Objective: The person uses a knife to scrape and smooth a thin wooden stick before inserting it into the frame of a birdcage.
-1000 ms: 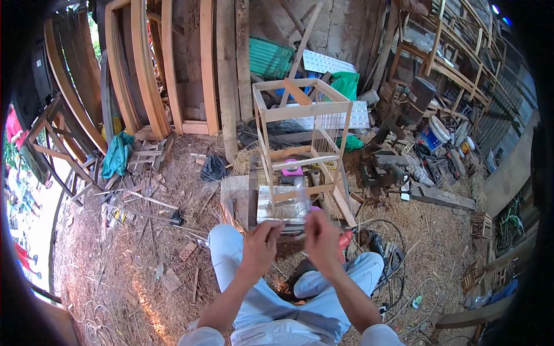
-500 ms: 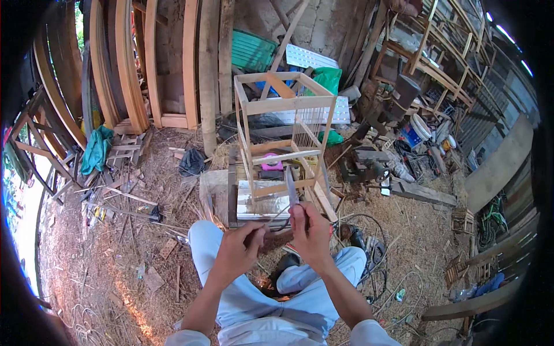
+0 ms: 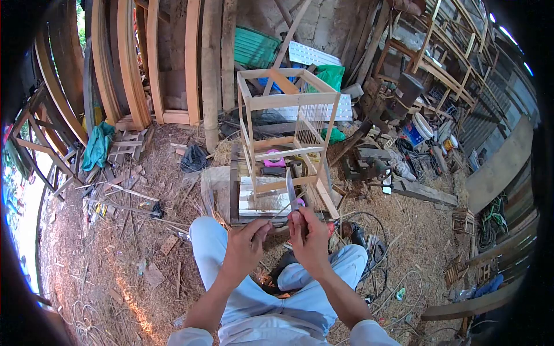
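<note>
My right hand (image 3: pixel 310 241) is closed on a knife (image 3: pixel 291 187), whose blade points up and away from me. Left of it, my left hand (image 3: pixel 244 247) pinches a thin stick (image 3: pixel 281 212) that slants toward the blade. The stick's far end lies close beside the knife; whether they touch is unclear. Just beyond both hands stands a wooden frame (image 3: pixel 291 101) with thin upright rods on its right side. Below the frame are a pale board (image 3: pixel 254 202) and a pink object (image 3: pixel 274 157).
Curved wooden pieces (image 3: pixel 130 66) lean at the back left. A black bag (image 3: pixel 193 158) lies on the shavings-covered floor. A wooden beam (image 3: pixel 424 191) and a white bucket (image 3: pixel 422 126) are at the right, with black cables (image 3: pixel 378 233) near my right knee.
Both hands have shifted slightly apart, and the view has moved a little. The knife blade now leans slightly more to the left.
</note>
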The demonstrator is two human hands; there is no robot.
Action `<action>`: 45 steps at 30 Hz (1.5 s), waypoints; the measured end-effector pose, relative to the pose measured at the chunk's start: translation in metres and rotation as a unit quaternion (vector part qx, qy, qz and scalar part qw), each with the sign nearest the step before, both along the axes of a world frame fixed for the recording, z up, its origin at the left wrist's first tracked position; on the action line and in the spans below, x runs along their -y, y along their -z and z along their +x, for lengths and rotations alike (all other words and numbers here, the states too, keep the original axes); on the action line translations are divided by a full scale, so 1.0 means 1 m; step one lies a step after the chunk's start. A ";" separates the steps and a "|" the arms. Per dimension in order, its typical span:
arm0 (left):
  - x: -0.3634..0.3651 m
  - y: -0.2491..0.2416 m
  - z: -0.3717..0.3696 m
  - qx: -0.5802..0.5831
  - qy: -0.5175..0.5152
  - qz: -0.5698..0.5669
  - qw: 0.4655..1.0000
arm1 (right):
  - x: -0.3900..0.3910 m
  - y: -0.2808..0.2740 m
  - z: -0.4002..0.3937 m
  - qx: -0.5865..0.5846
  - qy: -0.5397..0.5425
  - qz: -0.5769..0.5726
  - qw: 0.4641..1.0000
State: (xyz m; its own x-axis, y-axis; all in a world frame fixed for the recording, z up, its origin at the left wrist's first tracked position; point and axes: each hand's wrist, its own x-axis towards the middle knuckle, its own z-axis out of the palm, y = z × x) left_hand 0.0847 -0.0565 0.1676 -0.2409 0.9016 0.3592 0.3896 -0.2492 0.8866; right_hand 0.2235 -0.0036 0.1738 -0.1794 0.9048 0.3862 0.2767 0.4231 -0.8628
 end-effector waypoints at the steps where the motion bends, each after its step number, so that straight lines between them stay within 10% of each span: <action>1: -0.004 0.001 0.000 -0.047 -0.020 0.063 0.997 | -0.002 0.001 0.003 0.011 -0.001 0.006 1.000; 5: 0.007 -0.006 -0.009 -0.050 0.046 -0.095 0.993 | -0.021 0.007 0.022 -0.054 0.021 -0.048 0.997; 14: 0.001 0.010 -0.015 -0.099 0.032 -0.011 0.994 | -0.022 0.020 0.035 -0.075 0.000 -0.111 0.991; 16: -0.001 0.012 -0.008 -0.107 0.032 -0.005 0.994 | -0.021 0.026 0.030 0.019 0.037 0.120 0.992; 21: -0.006 0.022 -0.004 -0.103 0.032 0.023 0.994 | -0.022 0.020 0.036 -0.089 0.043 -0.129 0.987; 24: -0.008 0.024 -0.001 -0.114 0.043 -0.028 0.992 | 0.015 0.024 0.010 0.065 -0.029 -0.004 0.997; 45: -0.003 0.011 -0.020 -0.136 0.045 -0.037 0.989 | -0.007 0.027 0.009 0.009 -0.020 -0.055 0.998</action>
